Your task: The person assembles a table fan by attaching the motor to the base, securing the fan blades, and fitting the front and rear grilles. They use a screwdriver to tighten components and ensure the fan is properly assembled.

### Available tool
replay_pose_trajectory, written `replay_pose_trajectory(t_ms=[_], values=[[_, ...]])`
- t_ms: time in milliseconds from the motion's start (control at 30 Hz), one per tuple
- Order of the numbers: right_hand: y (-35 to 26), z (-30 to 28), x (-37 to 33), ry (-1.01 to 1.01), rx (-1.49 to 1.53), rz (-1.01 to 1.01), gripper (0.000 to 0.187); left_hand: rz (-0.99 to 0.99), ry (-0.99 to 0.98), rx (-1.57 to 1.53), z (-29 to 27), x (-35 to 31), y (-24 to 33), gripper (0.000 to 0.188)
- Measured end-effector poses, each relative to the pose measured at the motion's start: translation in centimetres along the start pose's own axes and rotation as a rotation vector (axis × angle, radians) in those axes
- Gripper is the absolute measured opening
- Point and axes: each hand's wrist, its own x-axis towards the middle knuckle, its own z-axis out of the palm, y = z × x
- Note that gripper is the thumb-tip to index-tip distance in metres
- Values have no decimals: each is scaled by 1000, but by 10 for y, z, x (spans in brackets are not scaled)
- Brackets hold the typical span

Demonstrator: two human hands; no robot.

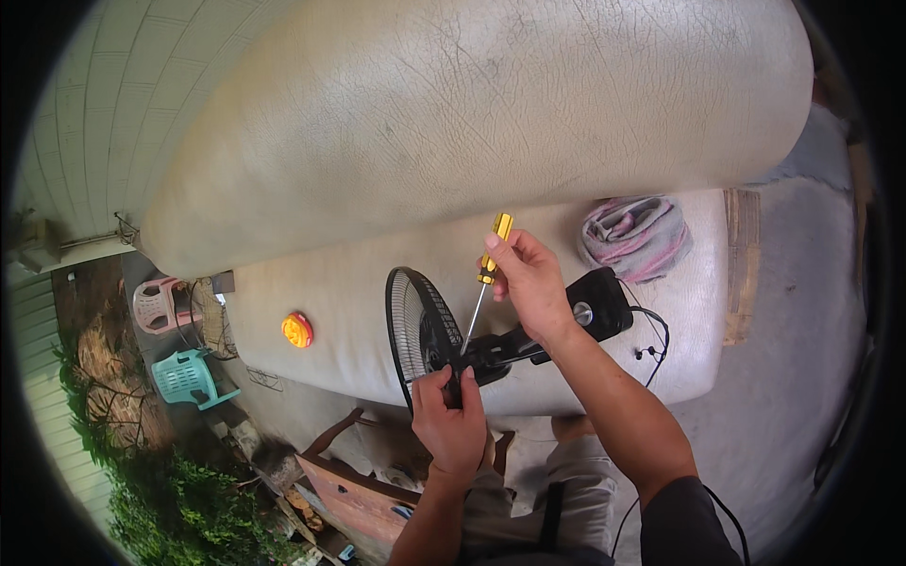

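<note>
A black electric fan (436,325) lies on its side on the beige padded seat, its round grille to the left and its base to the right. My right hand (530,283) is closed around a yellow-handled screwdriver (503,226). The metal shaft slants down to the back of the fan's head, where the tip meets the black housing; the exact spot is too small to make out. My left hand (451,422) grips the housing just below the tip, thumb and forefinger to either side. Its other fingers are partly hidden.
A rolled grey and pink blanket (634,236) lies behind the fan base (609,307). Left on the seat sits a small yellow and red object (297,329). The large beige backrest (491,104) rises behind. Pink (159,305) and teal (185,377) plastic chairs stand far left; a black cord (665,330) curls right.
</note>
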Motion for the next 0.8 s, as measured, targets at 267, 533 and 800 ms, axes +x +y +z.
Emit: replay_pose_trajectory(t_ms=[267, 533, 800], values=[[11, 18, 0, -145, -82, 110, 29, 47, 71, -37, 0, -18, -11, 21], [12, 24, 2, -217, -173, 214, 30, 6, 47, -61, 1, -22, -16, 22], [9, 24, 15, -342, -326, 241, 29, -31, 38, -103, -1, -24, -20, 23]])
